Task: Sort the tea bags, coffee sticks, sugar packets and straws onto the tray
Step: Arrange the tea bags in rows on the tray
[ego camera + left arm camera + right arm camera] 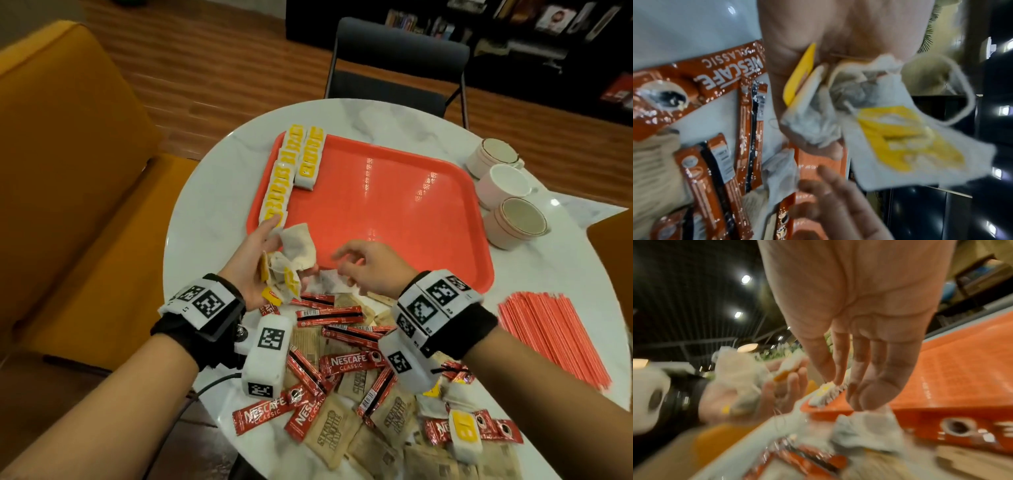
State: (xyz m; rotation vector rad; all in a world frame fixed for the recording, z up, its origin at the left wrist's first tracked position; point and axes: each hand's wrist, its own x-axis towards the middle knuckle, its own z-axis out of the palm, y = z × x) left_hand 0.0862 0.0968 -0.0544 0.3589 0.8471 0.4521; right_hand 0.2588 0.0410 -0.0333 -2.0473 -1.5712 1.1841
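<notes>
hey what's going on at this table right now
A person is sorting drink supplies onto a red tray. Two rows of tea bags already line its left edge. The left hand holds a bunch of loose tea bags; the right hand reaches toward them, empty. Coffee sticks, sugar packets and straws still lie on the table.

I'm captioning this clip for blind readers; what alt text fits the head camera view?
A person's left hand holds a bunch of tea bags at the near edge of a red tray, where two rows of tea bags lie along its left side. The right hand hovers over a pile of coffee sticks and sugar packets.
</notes>
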